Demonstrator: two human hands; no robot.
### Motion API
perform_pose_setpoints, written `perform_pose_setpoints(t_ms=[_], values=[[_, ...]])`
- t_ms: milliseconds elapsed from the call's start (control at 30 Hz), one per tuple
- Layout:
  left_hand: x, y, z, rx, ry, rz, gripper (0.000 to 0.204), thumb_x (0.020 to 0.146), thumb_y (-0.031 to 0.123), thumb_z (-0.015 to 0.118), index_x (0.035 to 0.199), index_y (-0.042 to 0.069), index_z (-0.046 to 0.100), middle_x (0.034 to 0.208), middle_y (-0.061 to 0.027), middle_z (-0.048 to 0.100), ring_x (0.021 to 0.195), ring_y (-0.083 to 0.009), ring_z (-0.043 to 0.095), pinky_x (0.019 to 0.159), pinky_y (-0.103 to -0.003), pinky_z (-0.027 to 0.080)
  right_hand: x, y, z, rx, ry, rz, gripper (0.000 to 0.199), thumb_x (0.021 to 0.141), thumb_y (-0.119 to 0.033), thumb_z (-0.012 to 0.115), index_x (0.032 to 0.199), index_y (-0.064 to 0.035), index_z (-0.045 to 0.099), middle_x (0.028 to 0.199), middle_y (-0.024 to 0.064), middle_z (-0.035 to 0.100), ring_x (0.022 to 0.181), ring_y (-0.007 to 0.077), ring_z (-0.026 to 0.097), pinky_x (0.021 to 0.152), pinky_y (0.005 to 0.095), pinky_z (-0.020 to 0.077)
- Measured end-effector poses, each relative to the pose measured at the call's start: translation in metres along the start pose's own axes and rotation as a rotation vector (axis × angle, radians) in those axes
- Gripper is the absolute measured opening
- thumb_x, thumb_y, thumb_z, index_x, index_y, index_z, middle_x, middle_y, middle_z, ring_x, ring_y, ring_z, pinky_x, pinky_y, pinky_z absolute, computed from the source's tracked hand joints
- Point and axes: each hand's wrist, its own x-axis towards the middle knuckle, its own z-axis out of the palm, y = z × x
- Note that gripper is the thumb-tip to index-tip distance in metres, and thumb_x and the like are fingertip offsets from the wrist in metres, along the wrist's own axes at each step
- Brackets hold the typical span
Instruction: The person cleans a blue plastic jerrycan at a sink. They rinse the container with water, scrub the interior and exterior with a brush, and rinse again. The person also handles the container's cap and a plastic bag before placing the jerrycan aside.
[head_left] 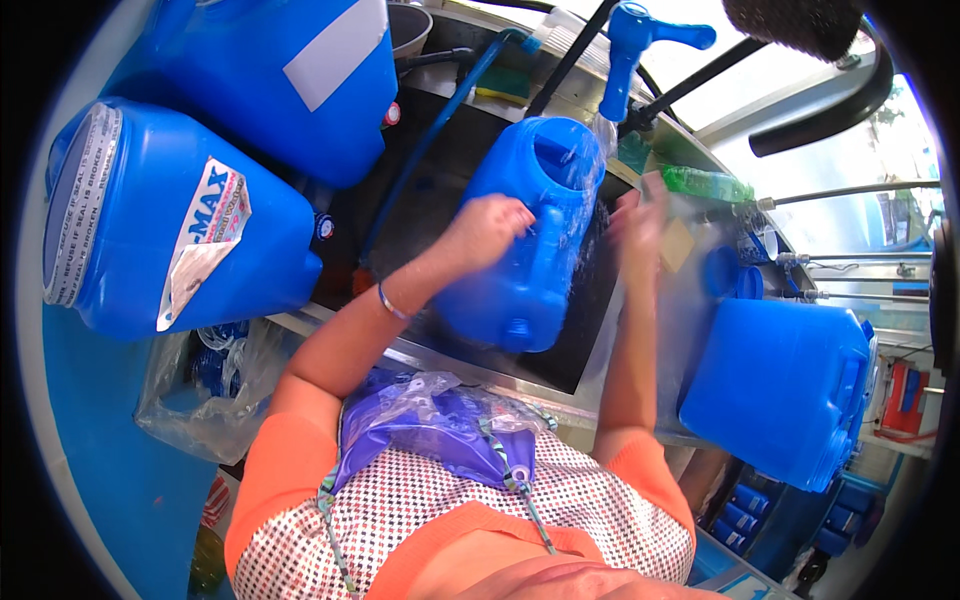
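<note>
A blue plastic water jug [510, 290] leans in the dark sink [420, 200], its round opening toward the blue tap [632, 45]. Clear water runs down from the tap beside the opening and over the jug's right side. My left hand [490, 230] is over the jug's left side near its moulded handle, with the fingers curled in; whether they hold anything is hidden. To the right of the jug, apart from it, my right hand [642, 215] is smeared by motion, so its fingers cannot be read. A green plastic bottle [708, 184] lies just beyond that hand.
Two large blue jugs [150, 220] stand at the left, and another blue jug [775, 380] sits at the right. Blue round lids [722, 270] and a yellow pad [678, 246] lie on the right ledge. A sponge [503, 84] and a blue hose [440, 120] are behind.
</note>
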Motion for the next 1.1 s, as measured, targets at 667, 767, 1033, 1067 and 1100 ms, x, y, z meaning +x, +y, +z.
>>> perform_pose_setpoints(t_ms=[667, 767, 1033, 1067, 1100], values=[[0.083, -0.140, -0.075, 0.407, 0.737, -0.075, 0.027, 0.087, 0.012, 0.065, 0.110, 0.003, 0.054, 0.093, -0.0228, 0.066, 0.089, -0.0440, 0.063, 0.075, -0.051, 0.050, -0.127, 0.034, 0.036, -0.216, -0.020, 0.054, 0.050, 0.095, -0.019, 0.057, 0.142, -0.0085, 0.046, 0.071, 0.0107, 0.060, 0.059, 0.0187, 0.055, 0.062, 0.0334, 0.0464], [0.062, -0.077, -0.080, 0.343, 0.796, 0.148, 0.022, 0.087, 0.009, 0.064, 0.103, 0.001, 0.051, 0.090, -0.0229, 0.062, 0.087, -0.0445, 0.061, 0.073, -0.051, 0.048, -0.124, 0.028, 0.042, -0.377, -0.001, -0.060, 0.055, 0.089, -0.012, 0.058, 0.142, -0.0095, 0.045, 0.105, 0.0205, 0.062, 0.093, 0.0332, 0.063, 0.083, 0.0413, 0.0504], [-0.020, 0.085, 0.014, 0.361, 0.534, 0.583, 0.022, 0.083, 0.014, 0.068, 0.101, 0.004, 0.061, 0.098, -0.0178, 0.057, 0.099, -0.0362, 0.055, 0.090, -0.045, 0.044, -0.072, -0.057, 0.068, 0.183, -0.152, -0.294, 0.064, 0.081, -0.009, 0.070, 0.138, -0.0045, 0.041, 0.128, 0.0158, 0.053, 0.115, 0.0271, 0.055, 0.097, 0.0396, 0.0457], [-0.019, 0.113, 0.040, 0.642, 0.588, 0.449, 0.023, 0.081, 0.014, 0.069, 0.101, 0.005, 0.061, 0.099, -0.0176, 0.056, 0.101, -0.0362, 0.054, 0.091, -0.045, 0.043, -0.069, -0.068, 0.068, 0.344, -0.108, -0.326, 0.055, 0.082, -0.008, 0.070, 0.131, -0.0042, 0.044, 0.126, 0.0156, 0.054, 0.113, 0.0259, 0.056, 0.097, 0.0394, 0.0459], [-0.025, 0.123, 0.044, 0.695, 0.528, 0.464, 0.024, 0.081, 0.015, 0.069, 0.101, 0.005, 0.061, 0.100, -0.0173, 0.056, 0.101, -0.0361, 0.054, 0.092, -0.045, 0.043, -0.066, -0.078, 0.067, 0.482, -0.094, -0.401, 0.046, 0.084, -0.008, 0.070, 0.125, -0.0038, 0.048, 0.124, 0.0154, 0.055, 0.111, 0.0248, 0.057, 0.097, 0.0391, 0.0460]])
